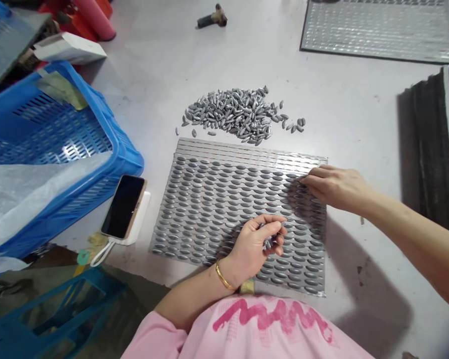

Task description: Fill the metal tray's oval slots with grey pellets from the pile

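A ridged grey metal tray [194, 209] lies on the table, its slots filled with small oval grey pieces. A loose pile of the same grey oval pieces [239, 113] sits just beyond its far edge. My left hand [256, 244] hovers over the tray's near middle, fingers curled around a few of the grey pieces. My right hand [335, 187] rests at the tray's right side near the top rows, its fingertips pinched on a piece in a slot. A gold bangle circles my left wrist.
A blue plastic crate [97, 129] with a plastic bag stands at the left. A phone [122, 205] on a white power bank lies beside the tray. Another filled tray [377, 30] sits at the far right, stacked dark trays [430, 149] at the right edge.
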Demonstrator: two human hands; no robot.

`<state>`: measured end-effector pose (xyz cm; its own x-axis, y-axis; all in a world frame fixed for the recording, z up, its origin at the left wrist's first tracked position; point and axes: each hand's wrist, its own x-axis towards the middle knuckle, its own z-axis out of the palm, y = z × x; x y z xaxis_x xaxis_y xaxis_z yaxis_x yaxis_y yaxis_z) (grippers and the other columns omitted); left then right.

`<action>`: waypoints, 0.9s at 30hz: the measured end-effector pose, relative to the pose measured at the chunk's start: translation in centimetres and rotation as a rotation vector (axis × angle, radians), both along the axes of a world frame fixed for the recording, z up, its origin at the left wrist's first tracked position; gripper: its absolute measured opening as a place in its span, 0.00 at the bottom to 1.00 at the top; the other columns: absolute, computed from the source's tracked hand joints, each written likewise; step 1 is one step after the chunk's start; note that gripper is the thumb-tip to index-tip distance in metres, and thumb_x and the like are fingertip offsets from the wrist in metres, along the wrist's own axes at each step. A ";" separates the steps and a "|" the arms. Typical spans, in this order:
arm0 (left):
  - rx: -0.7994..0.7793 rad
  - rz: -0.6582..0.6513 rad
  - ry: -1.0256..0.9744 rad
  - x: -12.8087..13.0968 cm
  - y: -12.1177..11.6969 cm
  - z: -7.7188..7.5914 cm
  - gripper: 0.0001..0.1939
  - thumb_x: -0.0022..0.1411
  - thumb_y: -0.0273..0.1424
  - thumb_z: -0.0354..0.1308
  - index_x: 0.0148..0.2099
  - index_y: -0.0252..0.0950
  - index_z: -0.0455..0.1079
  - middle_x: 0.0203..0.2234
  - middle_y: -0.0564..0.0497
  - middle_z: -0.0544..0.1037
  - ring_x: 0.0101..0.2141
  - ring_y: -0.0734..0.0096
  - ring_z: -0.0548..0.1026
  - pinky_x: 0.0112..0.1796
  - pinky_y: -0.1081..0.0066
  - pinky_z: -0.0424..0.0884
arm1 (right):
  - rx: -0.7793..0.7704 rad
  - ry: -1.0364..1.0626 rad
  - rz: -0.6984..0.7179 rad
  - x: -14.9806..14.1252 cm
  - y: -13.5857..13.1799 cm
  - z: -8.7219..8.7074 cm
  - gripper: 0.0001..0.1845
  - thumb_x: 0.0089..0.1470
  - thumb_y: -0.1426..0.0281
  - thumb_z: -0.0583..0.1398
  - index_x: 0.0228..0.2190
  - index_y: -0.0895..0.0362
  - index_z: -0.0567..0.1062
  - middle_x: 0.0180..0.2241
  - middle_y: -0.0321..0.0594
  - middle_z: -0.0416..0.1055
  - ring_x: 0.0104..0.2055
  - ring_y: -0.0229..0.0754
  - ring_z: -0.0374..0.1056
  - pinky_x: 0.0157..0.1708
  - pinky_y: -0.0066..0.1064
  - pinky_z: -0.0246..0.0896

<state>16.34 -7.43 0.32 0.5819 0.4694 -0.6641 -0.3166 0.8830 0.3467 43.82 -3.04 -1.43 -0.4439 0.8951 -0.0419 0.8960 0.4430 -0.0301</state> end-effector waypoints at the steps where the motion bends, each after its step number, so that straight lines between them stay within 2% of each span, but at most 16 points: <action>1: 0.006 0.002 -0.002 0.0 0.0 0.0 0.16 0.52 0.35 0.70 0.41 0.33 0.75 0.30 0.50 0.74 0.27 0.78 0.70 0.25 0.77 0.66 | -0.006 -0.012 0.003 0.0 0.1 0.0 0.16 0.64 0.68 0.51 0.33 0.54 0.78 0.32 0.43 0.76 0.33 0.43 0.67 0.22 0.31 0.46; 5: 0.019 0.022 0.000 -0.1 -0.1 0.1 0.16 0.51 0.36 0.71 0.39 0.34 0.72 0.31 0.50 0.75 0.28 0.78 0.70 0.26 0.76 0.67 | 0.007 0.043 -0.016 0.1 0.1 0.2 0.16 0.64 0.66 0.52 0.35 0.54 0.79 0.33 0.43 0.78 0.36 0.45 0.70 0.23 0.32 0.51; 7: 0.015 0.047 0.007 -0.1 -0.1 0.1 0.17 0.51 0.37 0.72 0.35 0.35 0.69 0.30 0.51 0.74 0.27 0.78 0.69 0.26 0.77 0.67 | 0.047 0.185 -0.082 -0.4 -0.4 0.7 0.15 0.65 0.66 0.54 0.38 0.54 0.80 0.37 0.44 0.79 0.39 0.47 0.72 0.27 0.33 0.58; 9: 0.019 0.059 0.008 0.0 -0.1 0.1 0.18 0.50 0.37 0.72 0.33 0.35 0.67 0.29 0.52 0.74 0.27 0.79 0.69 0.26 0.77 0.66 | 0.021 0.416 -0.141 -1.7 -1.4 1.6 0.13 0.64 0.65 0.56 0.42 0.53 0.80 0.38 0.43 0.79 0.39 0.46 0.73 0.31 0.34 0.64; 10: 0.023 0.059 0.009 0.1 -0.1 0.1 0.18 0.50 0.37 0.72 0.33 0.35 0.67 0.29 0.52 0.73 0.26 0.79 0.68 0.25 0.77 0.65 | -0.036 0.551 -0.151 -2.6 -2.0 2.2 0.12 0.63 0.65 0.58 0.43 0.52 0.80 0.37 0.43 0.79 0.38 0.44 0.74 0.33 0.34 0.66; 12: 0.041 0.057 0.022 0.2 -0.1 0.0 0.18 0.50 0.38 0.72 0.34 0.35 0.67 0.28 0.53 0.72 0.26 0.79 0.68 0.25 0.77 0.65 | -0.252 0.798 -0.095 -4.7 -3.4 3.3 0.11 0.62 0.65 0.60 0.45 0.50 0.79 0.36 0.39 0.79 0.35 0.41 0.74 0.33 0.32 0.68; 13: 0.052 0.057 0.032 0.2 -0.2 0.0 0.18 0.50 0.38 0.73 0.34 0.35 0.67 0.27 0.54 0.71 0.26 0.79 0.67 0.25 0.77 0.65 | -0.344 0.862 -0.075 -5.6 -4.1 3.7 0.11 0.62 0.66 0.61 0.46 0.50 0.78 0.36 0.38 0.78 0.34 0.40 0.73 0.33 0.31 0.69; 15: 0.071 0.050 0.047 0.3 -0.2 -0.1 0.19 0.50 0.38 0.73 0.34 0.36 0.68 0.25 0.55 0.70 0.25 0.79 0.67 0.25 0.77 0.65 | -0.424 0.935 -0.098 -7.0 -5.2 4.2 0.09 0.62 0.67 0.60 0.43 0.50 0.79 0.34 0.38 0.78 0.34 0.38 0.73 0.33 0.30 0.68; 17: 0.082 0.039 0.042 0.3 -0.2 -0.2 0.19 0.50 0.39 0.73 0.34 0.36 0.68 0.24 0.55 0.69 0.25 0.78 0.67 0.25 0.77 0.65 | -0.456 0.986 -0.139 -7.7 -5.9 4.2 0.08 0.62 0.67 0.60 0.42 0.51 0.79 0.34 0.38 0.77 0.34 0.38 0.72 0.34 0.30 0.68; 20: 0.062 0.026 0.011 0.2 -0.3 -0.2 0.20 0.50 0.40 0.72 0.35 0.35 0.67 0.27 0.53 0.72 0.25 0.79 0.68 0.24 0.78 0.65 | -0.496 1.092 -0.127 -7.7 -6.3 3.5 0.11 0.61 0.69 0.62 0.45 0.50 0.79 0.36 0.39 0.77 0.36 0.39 0.73 0.37 0.31 0.69; 24: 0.032 0.002 -0.021 0.4 -0.5 -0.2 0.21 0.52 0.40 0.72 0.34 0.35 0.64 0.27 0.53 0.73 0.25 0.80 0.69 0.23 0.80 0.63 | -0.400 1.204 -0.155 -8.1 -6.9 2.7 0.09 0.61 0.71 0.62 0.42 0.50 0.80 0.35 0.39 0.78 0.37 0.40 0.74 0.37 0.33 0.71; 27: 0.018 0.024 0.002 0.6 -0.6 -0.5 0.18 0.56 0.41 0.68 0.36 0.35 0.65 0.28 0.52 0.73 0.25 0.79 0.70 0.21 0.80 0.62 | -0.338 1.213 -0.230 -7.5 -6.8 2.6 0.08 0.60 0.69 0.62 0.41 0.50 0.80 0.40 0.40 0.80 0.42 0.43 0.76 0.41 0.34 0.73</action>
